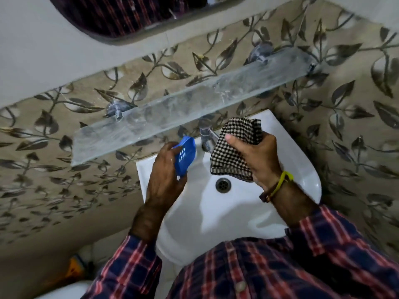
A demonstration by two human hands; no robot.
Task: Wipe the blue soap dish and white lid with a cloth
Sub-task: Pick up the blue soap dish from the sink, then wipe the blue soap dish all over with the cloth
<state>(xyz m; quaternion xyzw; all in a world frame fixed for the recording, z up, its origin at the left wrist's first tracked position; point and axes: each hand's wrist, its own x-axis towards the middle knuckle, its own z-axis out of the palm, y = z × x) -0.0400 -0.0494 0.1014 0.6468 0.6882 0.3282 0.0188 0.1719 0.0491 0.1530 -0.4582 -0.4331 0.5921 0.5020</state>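
Both forearms raised, sleeves plaid. Left hand (pixel 165 167): fingers curled, gripping, back of hand toward camera. Right hand (pixel 258 157): fingers closed in a grip, thumb extended on top, bands at wrist

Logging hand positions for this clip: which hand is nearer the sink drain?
Right. The right hand, gripping the checked cloth, is just up and right of the drain; the left hand, holding the blue soap dish, sits farther left.
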